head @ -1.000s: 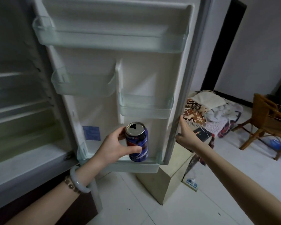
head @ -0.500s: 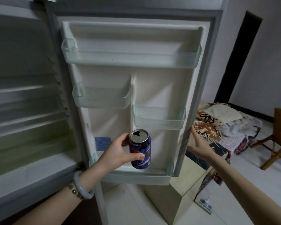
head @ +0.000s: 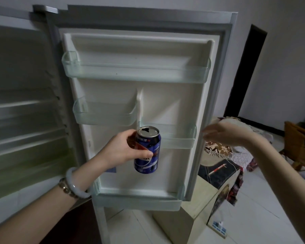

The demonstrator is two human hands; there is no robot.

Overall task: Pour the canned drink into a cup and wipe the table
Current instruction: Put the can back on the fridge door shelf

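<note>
A blue drink can [head: 148, 155] with an opened top is upright in my left hand [head: 120, 152], held in front of the open fridge door [head: 165, 106]. My fingers wrap its left side and my thumb crosses its front. My right hand [head: 225, 132] hovers with fingers apart just right of the door's outer edge, blurred and holding nothing. No cup or table is in view.
The door's clear shelf bins [head: 136, 73] hold nothing. The fridge interior [head: 21, 120] is at the left. A low cabinet [head: 208, 196] with a pen and cloth stands right of the door. Piled fabrics [head: 236, 152], a wooden chair [head: 299, 145] and a floor power strip [head: 218, 226] lie further right.
My left hand has lifted the can up from the bottom door shelf. My right hand has come off the door's edge and moved slightly away. The view has tilted upward.
</note>
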